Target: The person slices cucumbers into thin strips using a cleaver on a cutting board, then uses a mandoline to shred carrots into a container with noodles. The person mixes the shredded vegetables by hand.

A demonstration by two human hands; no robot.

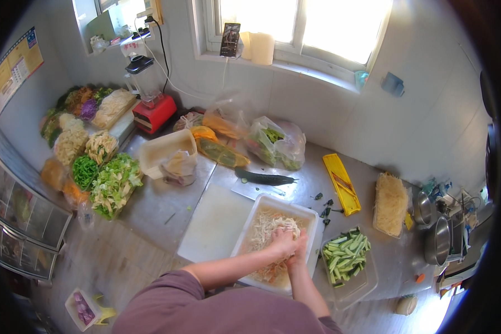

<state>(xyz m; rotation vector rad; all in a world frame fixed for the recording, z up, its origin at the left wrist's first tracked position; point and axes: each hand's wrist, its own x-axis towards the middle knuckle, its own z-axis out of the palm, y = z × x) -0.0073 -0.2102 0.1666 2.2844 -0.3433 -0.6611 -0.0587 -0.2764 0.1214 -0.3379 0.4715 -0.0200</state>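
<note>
Pale shredded strands (261,238) with some orange shreds lie in cloudy liquid inside a white rectangular plastic tub (291,204). Over the right part of this tub, my left hand (284,242) and my right hand (299,249) are pressed together around a clump of the strands (291,225). The left palm side is hidden, and so is part of the clump between the hands. Beside the tub on the left lies a white cutting board (213,221). Cut cucumber sticks (346,254) fill part of a clear container to the right.
A whole cucumber (267,178) and a yellow mandoline slicer (333,163) lie beyond the tub. Far right is a box of fine noodles (389,204), near metal bowls (437,242). Bagged greens (275,144), a red-based blender (154,112) and chopped lettuce (115,183) stand further left.
</note>
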